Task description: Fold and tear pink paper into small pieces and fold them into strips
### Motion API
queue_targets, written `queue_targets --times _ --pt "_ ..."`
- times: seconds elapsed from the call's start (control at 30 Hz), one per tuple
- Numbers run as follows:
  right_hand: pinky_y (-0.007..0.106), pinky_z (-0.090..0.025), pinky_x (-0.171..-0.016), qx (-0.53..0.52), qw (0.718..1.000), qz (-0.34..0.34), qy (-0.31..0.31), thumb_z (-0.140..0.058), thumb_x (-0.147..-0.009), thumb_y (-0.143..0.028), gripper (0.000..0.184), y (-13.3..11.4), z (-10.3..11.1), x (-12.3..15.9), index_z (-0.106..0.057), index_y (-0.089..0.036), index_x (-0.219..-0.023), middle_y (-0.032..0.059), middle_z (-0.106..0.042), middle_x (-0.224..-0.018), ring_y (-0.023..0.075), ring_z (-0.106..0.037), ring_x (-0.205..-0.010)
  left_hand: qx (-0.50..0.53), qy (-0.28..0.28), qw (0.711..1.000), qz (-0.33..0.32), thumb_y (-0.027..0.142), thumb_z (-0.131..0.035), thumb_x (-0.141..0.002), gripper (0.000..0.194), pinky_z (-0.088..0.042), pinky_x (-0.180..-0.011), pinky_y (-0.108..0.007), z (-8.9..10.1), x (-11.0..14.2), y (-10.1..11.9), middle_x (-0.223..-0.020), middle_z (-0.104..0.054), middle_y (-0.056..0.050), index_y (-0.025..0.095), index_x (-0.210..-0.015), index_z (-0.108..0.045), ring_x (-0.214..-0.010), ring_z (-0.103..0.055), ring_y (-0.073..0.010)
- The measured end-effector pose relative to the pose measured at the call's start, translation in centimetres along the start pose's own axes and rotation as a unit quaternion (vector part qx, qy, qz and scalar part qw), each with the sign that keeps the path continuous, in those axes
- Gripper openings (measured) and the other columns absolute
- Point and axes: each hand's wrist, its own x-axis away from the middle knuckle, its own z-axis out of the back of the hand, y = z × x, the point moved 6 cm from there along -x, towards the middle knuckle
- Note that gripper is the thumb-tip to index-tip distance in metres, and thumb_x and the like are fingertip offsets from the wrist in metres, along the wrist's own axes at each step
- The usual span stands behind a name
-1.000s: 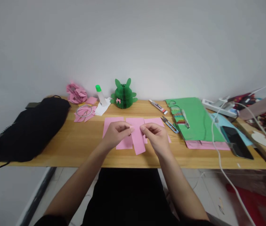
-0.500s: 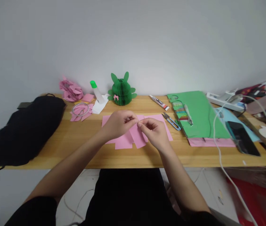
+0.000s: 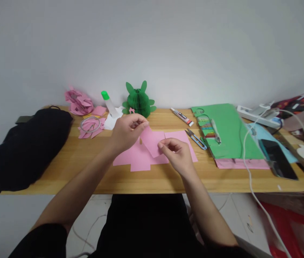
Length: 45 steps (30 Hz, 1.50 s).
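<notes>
Between my two hands hangs a small pink paper piece [image 3: 151, 142], tilted above the table. My left hand [image 3: 130, 130] pinches its upper left corner between thumb and fingers. At its lower right edge, my right hand [image 3: 177, 152] pinches it too. Under and around it, several pink paper pieces [image 3: 140, 161] lie flat and overlap on the wooden table. Just behind my left hand stands a green honeycomb paper figure [image 3: 139, 102] with ear shapes and a small pink bow. Blue-handled thread snips [image 3: 195, 139] lie to the right of my right hand.
A glue tube [image 3: 182, 116] and a glue stick with green cap [image 3: 108, 102] are at the back. Pink scraps [image 3: 79, 102] and a ring [image 3: 90, 124] lie left, beside a black bag [image 3: 28, 147]. Green sheets [image 3: 232, 132], a phone [image 3: 278, 159] and a white cable [image 3: 249, 172] occupy the right.
My left hand has moved left and up, away from my right hand. The pink paper piece has lifted and turned, now stretched between both hands.
</notes>
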Motion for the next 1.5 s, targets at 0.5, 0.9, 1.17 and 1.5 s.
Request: queue_targets --times 0.5,0.9,1.17,1.5 --pt "0.034 -0.048 -0.08 0.086 0.988 0.099 0.075 -0.065 -0.074 -0.031 0.013 -3.0 1.0 -0.8 -0.069 -0.021 -0.082 0.0034 -0.072 -0.085 0.0179 -0.063 -0.083 0.037 -0.003 0.999 0.023 0.023 -0.057 -0.078 0.011 -0.047 -0.056 -0.022 -1.1 0.8 -0.1 -0.067 -0.067 0.0 0.017 -0.071 -0.063 -0.061 -0.06 -0.0118" --pt "0.029 -0.049 -0.071 0.056 0.988 0.097 0.105 -0.062 -0.075 -0.028 0.011 -3.7 -0.3 -1.3 -0.068 -0.018 -0.071 0.002 -0.071 -0.071 0.0155 -0.063 -0.07 -0.012 0.012 1.0 -0.025 0.02 -0.054 -0.082 0.014 -0.045 -0.055 -0.023 -2.3 1.8 1.1 -0.066 -0.065 0.001 0.018 -0.07 -0.061 -0.06 -0.058 -0.0119" --pt "0.032 -0.049 -0.075 0.1 0.99 0.081 0.062 -0.06 -0.08 -0.029 0.015 -1.5 0.8 0.0 -0.066 -0.02 -0.069 0.0027 -0.069 -0.071 0.0174 -0.062 -0.072 -0.025 0.093 0.995 -0.013 0.022 -0.054 -0.083 0.013 -0.046 -0.06 -0.023 -0.2 1.6 0.6 -0.072 -0.066 0.0 0.019 -0.072 -0.059 -0.064 -0.059 -0.0122" --pt "0.033 -0.046 -0.079 0.126 0.984 0.06 0.112 -0.06 -0.08 -0.031 0.015 0.9 2.7 0.3 -0.068 -0.019 -0.082 0.0053 -0.071 -0.086 0.0184 -0.063 -0.083 0.008 0.053 0.998 0.026 0.023 -0.054 -0.082 0.012 -0.045 -0.057 -0.023 -0.1 1.6 -0.9 -0.071 -0.065 0.0 0.019 -0.072 -0.06 -0.064 -0.059 -0.0123"
